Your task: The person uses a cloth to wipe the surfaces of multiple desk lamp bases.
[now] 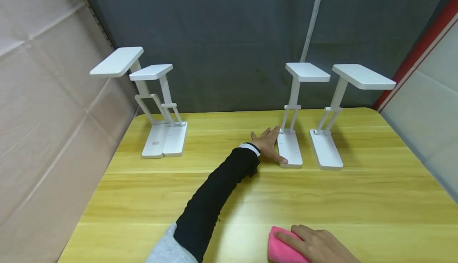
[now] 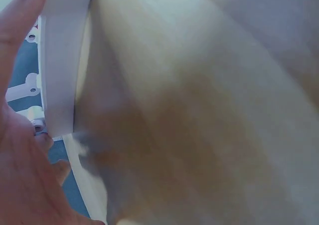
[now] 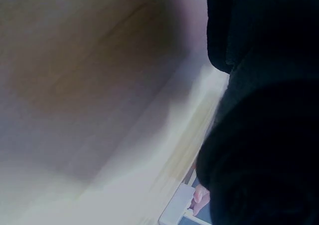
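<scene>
My left hand [image 1: 268, 143] reaches to a white folding stand with a flat top, like a desk lamp [image 1: 290, 147]. Its fingers are spread: the thumb touches the near end of the base, and the other fingers lie by the hinge end. The left wrist view shows the thumb [image 2: 20, 15] against the base's side [image 2: 60, 75]. Low in the head view, my right hand [image 1: 318, 245] grips a folded pink cloth [image 1: 284, 247] on the table. The right wrist view shows mostly blurred tabletop and a dark sleeve; the right hand's fingers are hidden there.
Another white lamp-like stand [image 1: 327, 151] is just right of the touched one. Two more, a taller stand [image 1: 155, 139] and a shorter stand [image 1: 175, 139], stand side by side at the left. The wooden table [image 1: 143, 215] ends at a dark curtain [image 1: 229, 48].
</scene>
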The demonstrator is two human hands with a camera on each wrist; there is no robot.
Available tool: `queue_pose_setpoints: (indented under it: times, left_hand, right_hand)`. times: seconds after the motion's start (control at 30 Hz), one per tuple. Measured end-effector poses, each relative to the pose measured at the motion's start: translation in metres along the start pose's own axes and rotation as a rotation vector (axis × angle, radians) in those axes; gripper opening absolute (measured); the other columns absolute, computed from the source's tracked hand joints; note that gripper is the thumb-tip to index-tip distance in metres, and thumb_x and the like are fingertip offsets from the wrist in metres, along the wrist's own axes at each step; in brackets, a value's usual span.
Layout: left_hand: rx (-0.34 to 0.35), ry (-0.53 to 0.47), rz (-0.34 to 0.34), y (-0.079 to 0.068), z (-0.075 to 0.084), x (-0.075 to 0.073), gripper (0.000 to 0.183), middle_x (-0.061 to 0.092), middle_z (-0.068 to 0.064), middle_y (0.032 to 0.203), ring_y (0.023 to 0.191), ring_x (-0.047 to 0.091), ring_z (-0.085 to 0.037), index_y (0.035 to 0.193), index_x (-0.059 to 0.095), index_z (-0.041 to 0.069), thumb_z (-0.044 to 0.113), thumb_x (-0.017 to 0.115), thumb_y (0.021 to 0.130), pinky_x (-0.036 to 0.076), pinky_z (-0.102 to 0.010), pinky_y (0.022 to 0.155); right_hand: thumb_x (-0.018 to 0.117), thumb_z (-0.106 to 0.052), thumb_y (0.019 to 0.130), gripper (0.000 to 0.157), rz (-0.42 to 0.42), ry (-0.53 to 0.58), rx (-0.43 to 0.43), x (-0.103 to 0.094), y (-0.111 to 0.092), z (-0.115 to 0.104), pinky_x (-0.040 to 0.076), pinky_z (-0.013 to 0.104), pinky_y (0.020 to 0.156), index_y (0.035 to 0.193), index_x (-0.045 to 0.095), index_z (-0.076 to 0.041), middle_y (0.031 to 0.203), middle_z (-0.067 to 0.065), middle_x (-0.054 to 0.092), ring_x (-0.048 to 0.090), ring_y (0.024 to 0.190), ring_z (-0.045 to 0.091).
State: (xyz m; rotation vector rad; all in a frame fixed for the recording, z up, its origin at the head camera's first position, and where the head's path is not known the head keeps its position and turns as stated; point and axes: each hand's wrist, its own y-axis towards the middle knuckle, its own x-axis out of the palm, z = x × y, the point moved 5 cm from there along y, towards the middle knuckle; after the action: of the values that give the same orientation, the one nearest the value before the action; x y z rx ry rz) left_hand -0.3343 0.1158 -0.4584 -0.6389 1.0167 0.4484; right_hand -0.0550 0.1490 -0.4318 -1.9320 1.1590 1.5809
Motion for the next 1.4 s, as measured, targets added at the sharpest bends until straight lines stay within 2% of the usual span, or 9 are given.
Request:
queue_pose_setpoints:
  times: [0.2, 0.3, 0.4, 0.53, 0.63, 0.8, 0.97, 1.13, 1.4]
  left_hand:
    - [0.001, -0.021, 0.067, 0.01, -0.013, 0.005, 0.121, -0.017, 0.005, 0.148, 0.133, -0.016, -0.014, 0.137, -0.022, 0.023, 0.073, 0.061, 0.064, -0.003, -0.064, 0.101]
    - [0.02, -0.058, 0.093, 0.0, -0.018, -0.009, 0.117, -0.019, 0.004, 0.148, 0.132, -0.019, -0.012, 0.134, -0.025, 0.027, 0.074, 0.058, 0.067, -0.006, -0.062, 0.102]
    - [0.008, -0.033, 0.109, -0.02, -0.035, -0.036, 0.114, -0.021, 0.003, 0.147, 0.132, -0.018, -0.013, 0.135, -0.024, 0.025, 0.075, 0.054, 0.068, -0.006, -0.06, 0.103]
    - [-0.078, 0.038, 0.148, -0.055, -0.085, -0.07, 0.105, -0.021, -0.002, 0.147, 0.134, -0.014, -0.02, 0.139, -0.018, 0.016, 0.069, 0.049, 0.078, -0.004, -0.058, 0.105]
    - [-0.174, 0.052, 0.143, -0.085, -0.132, -0.082, 0.089, -0.019, -0.007, 0.147, 0.134, -0.014, -0.024, 0.14, -0.012, 0.01, 0.057, 0.043, 0.088, -0.004, -0.059, 0.104]
    - [-0.289, 0.074, 0.103, -0.121, -0.201, -0.078, 0.07, -0.006, -0.008, 0.15, 0.135, -0.007, -0.028, 0.143, -0.001, 0.01, 0.044, 0.037, 0.095, -0.003, -0.066, 0.1]
    - [-0.324, 0.031, 0.088, -0.14, -0.242, -0.063, 0.068, 0.001, -0.004, 0.151, 0.135, -0.007, -0.029, 0.143, 0.004, 0.014, 0.046, 0.038, 0.095, -0.004, -0.071, 0.095]
    - [-0.355, 0.03, 0.123, -0.151, -0.254, -0.059, 0.068, 0.003, 0.001, 0.151, 0.135, -0.008, -0.026, 0.144, 0.007, 0.018, 0.051, 0.038, 0.093, -0.006, -0.072, 0.094]
    - [-0.285, 0.15, 0.213, -0.161, -0.228, -0.06, 0.071, 0.021, -0.001, 0.147, 0.136, 0.007, -0.024, 0.141, 0.024, 0.016, 0.057, 0.045, 0.087, 0.0, -0.074, 0.093]
  right_hand:
    - [0.06, -0.062, 0.075, 0.064, 0.019, -0.018, -0.013, -0.002, 0.001, 0.003, 0.029, 0.013, 0.05, 0.129, 0.043, -0.032, 0.089, -0.012, 0.041, 0.031, 0.063, -0.003]
    - [0.061, -0.063, 0.073, 0.067, 0.075, -0.064, -0.028, -0.007, -0.004, 0.003, 0.027, 0.012, 0.049, 0.129, 0.043, -0.031, 0.089, -0.013, 0.04, 0.029, 0.061, -0.004]
    - [0.06, -0.066, 0.071, 0.07, 0.153, -0.123, -0.049, -0.014, -0.01, 0.005, 0.024, 0.011, 0.048, 0.129, 0.045, -0.029, 0.09, -0.013, 0.039, 0.027, 0.061, -0.005]
    - [0.058, -0.064, 0.073, 0.068, 0.193, -0.158, -0.051, -0.02, -0.014, 0.009, 0.023, 0.012, 0.048, 0.128, 0.046, -0.028, 0.092, -0.013, 0.039, 0.026, 0.061, -0.005]
    - [0.059, -0.057, 0.077, 0.061, 0.176, -0.15, -0.053, -0.021, -0.012, 0.012, 0.026, 0.014, 0.047, 0.129, 0.046, -0.028, 0.095, -0.012, 0.042, 0.028, 0.062, -0.004]
    - [0.059, -0.049, 0.08, 0.057, 0.147, -0.119, -0.084, -0.017, -0.006, 0.012, 0.029, 0.015, 0.048, 0.13, 0.044, -0.027, 0.095, -0.011, 0.043, 0.03, 0.063, -0.004]
    - [0.058, -0.05, 0.081, 0.056, 0.145, -0.125, -0.101, -0.014, -0.004, 0.01, 0.03, 0.015, 0.049, 0.131, 0.043, -0.027, 0.096, -0.011, 0.043, 0.031, 0.063, -0.003]
    - [0.063, -0.046, 0.078, 0.059, 0.13, -0.099, -0.088, -0.012, -0.004, 0.01, 0.033, 0.015, 0.05, 0.131, 0.043, -0.027, 0.096, -0.009, 0.045, 0.035, 0.064, -0.003]
    - [0.07, -0.029, 0.065, 0.072, 0.117, -0.13, -0.074, -0.012, -0.005, 0.011, 0.04, 0.02, 0.052, 0.131, 0.042, -0.026, 0.098, -0.003, 0.052, 0.046, 0.067, 0.002]
